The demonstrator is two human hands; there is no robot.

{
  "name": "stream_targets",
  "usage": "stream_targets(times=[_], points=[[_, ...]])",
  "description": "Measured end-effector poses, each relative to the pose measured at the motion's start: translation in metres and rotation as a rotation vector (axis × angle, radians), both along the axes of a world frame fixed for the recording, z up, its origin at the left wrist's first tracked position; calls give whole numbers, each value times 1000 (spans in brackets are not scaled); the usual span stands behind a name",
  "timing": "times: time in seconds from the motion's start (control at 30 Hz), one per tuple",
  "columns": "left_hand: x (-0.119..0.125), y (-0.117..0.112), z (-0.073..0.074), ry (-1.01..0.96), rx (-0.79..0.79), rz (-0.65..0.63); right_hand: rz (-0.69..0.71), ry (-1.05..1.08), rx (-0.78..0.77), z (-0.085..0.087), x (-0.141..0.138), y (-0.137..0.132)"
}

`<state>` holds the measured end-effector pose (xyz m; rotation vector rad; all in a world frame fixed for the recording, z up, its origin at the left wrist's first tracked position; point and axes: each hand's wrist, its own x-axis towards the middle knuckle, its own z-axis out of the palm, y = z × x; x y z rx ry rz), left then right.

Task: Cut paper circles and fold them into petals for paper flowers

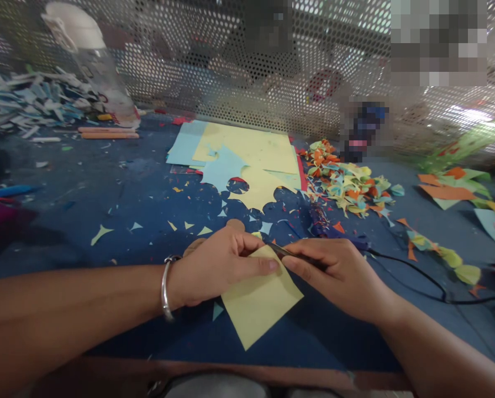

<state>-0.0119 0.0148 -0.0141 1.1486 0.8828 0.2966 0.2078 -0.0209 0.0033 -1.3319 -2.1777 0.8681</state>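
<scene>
Blue tabletop (119, 204) strewn with paper offcuts fills the view, with a perforated metal screen (214, 66) standing along its far edge.

Near the front edge lies a yellow sheet (259, 301), turned cornerwise, its lower corner pointing at the person. The left hand (218, 262), with a bangle (166, 287) at the wrist, lies over the sheet's upper corner. Its fingers are drawn together and the thumb is pressed flat on the paper, so the sheet is pinched at that corner. The right hand (341, 273) comes in from the other side, fingers clamped on a thin dark tool (297, 256). The tool's tip touches the sheet's upper edge just beside the left thumb. A black cord (417, 276) trails from that hand to the right.

By the look of it, the step in hand is working the tool along the sheet's top edge. Any further stroke calls for the left hand to keep the paper pinned and its thumb clear of the tip.

Beyond the hands lie yellow and pale blue sheets with round cut-outs (247, 160), and right of them a heap of small coloured pieces (347, 185). At far left are a bottle (94, 61), two orange sticks (109, 132) and a pile of pale scraps (36, 102).
</scene>
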Motion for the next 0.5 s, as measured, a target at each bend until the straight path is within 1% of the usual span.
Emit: stream_targets(times=[0.1,0.17,0.2,0.3,0.4,0.47,0.5], points=[[-3,3,2,43,98,-37,-5,-11,-5,-1,1,0],[-7,8,6,62,216,-83,-25,-32,3,-2,2,1],[-10,10,8,82,297,-112,-39,-47,15,-4,2,1],[-18,13,16,215,610,-219,-73,-109,76,-7,4,3],[-23,7,25,354,844,-323,-56,-200,85,-8,4,4],[-22,-4,32,421,966,-357,-37,-251,69,-9,3,4],[-21,-10,36,438,1030,-344,-33,-266,65,-9,3,4]])
